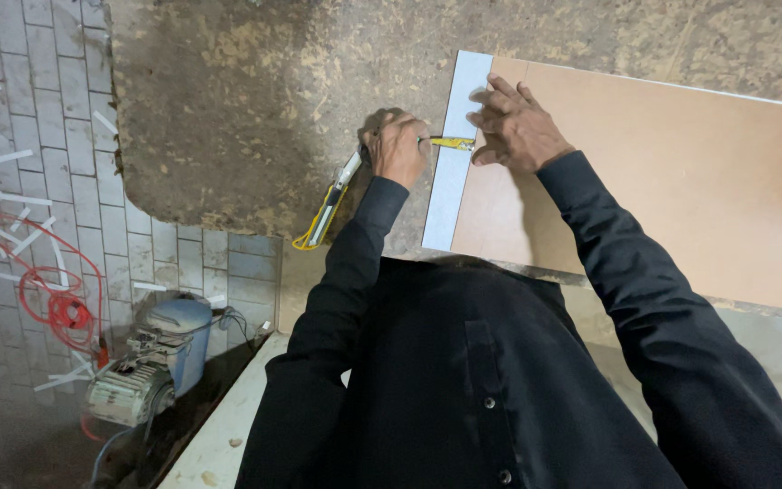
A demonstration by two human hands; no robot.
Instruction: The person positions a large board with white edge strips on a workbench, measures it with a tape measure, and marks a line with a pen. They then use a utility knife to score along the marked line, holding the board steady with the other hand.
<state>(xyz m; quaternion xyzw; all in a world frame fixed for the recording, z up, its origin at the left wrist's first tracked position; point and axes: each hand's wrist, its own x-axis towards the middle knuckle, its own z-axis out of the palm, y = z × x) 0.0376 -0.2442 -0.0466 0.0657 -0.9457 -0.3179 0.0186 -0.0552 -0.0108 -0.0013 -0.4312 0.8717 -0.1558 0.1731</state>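
The left hand (398, 148) is closed in a fist around a yellow utility knife (450, 142), its tip reaching across toward the right hand (515, 127) and lying on the pale strip (456, 154) at the near edge of a brown board (681, 190). The right hand lies flat and spread, fingers wide, pressing on the board just beside the knife's tip, holding nothing. The board rests on a rough, mottled table (246, 100) and stretches away to the right of both hands. Just below and left of the left hand, a yellow and white hand tool (329, 204) lies on the table, its top end touching or nearly touching the fist; which of the two cannot be told. Both arms wear black sleeves (644, 299). Well to the left of the hands and lower down, on the tiled floor (38, 118), sit a small blue and grey machine (151, 362) and a loose red cable (56, 290), with white offcut strips (11, 156) scattered about.
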